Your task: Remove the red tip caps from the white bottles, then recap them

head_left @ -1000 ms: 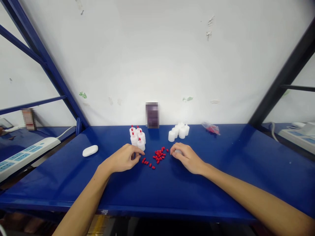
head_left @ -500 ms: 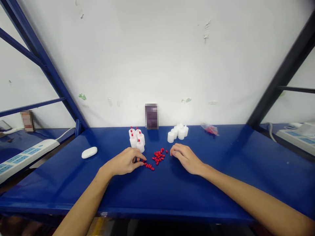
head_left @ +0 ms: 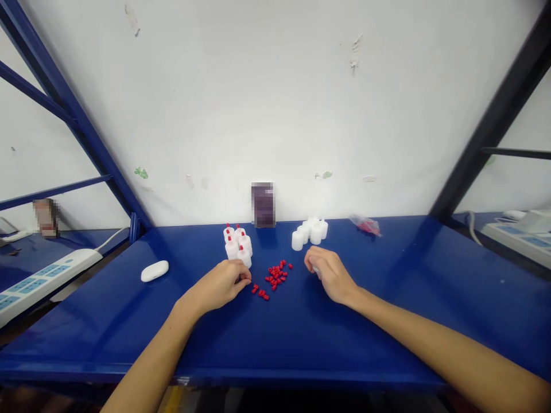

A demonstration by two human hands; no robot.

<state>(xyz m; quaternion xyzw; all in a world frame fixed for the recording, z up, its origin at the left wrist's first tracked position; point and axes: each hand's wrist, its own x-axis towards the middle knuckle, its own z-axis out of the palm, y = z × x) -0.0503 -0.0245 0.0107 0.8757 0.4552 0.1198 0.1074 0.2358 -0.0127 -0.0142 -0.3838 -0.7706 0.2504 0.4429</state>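
My left hand hovers at the left end of the small red caps, thumb and fingertips pinched together. Whatever lies in the pinch is hidden. Just behind it stands a cluster of white bottles with red tips. My right hand is curled closed to the right of the caps. A bit of something whitish shows between its fingers, too little to name. Beyond that hand, several plain white bottles without red tips stand grouped together.
A white oval case lies at left on the blue table. A clear bag with red contents is at the back right. A blurred dark upright object leans by the wall. A power strip sits at far left.
My left fingertips have closed together and drawn slightly left from the loose caps. My right hand has shifted a little right and curled more, with something whitish now showing in it.
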